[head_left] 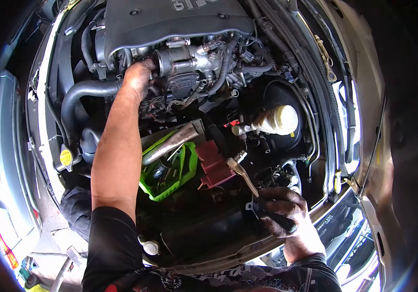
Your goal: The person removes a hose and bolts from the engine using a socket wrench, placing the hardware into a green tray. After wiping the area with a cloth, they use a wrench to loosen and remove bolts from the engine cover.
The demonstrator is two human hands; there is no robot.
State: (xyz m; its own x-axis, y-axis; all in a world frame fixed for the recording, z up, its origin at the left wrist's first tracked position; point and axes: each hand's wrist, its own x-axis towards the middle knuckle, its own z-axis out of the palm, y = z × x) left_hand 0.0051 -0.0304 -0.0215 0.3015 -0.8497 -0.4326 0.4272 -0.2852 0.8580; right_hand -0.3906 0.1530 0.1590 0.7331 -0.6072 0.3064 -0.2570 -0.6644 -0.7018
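My right hand (285, 210) grips the dark handle of a ratchet wrench (246, 179), whose head with a short socket points up and to the left over the engine bay. At the upper left of the engine, my left hand (139, 79) reaches in beside the silver throttle body (176, 59). Its fingers are curled, and their tips are hidden among the parts, so what they hold does not show. Below that hand runs a thick black ribbed hose (83, 91).
A bright green tray (156, 195) of tools sits in the bay, with a metal tube (172, 142) across it. Beside it is a dark red cover (214, 163). A wrapped brake fluid reservoir (279, 119) stands to the right. The engine cover (175, 22) lies behind.
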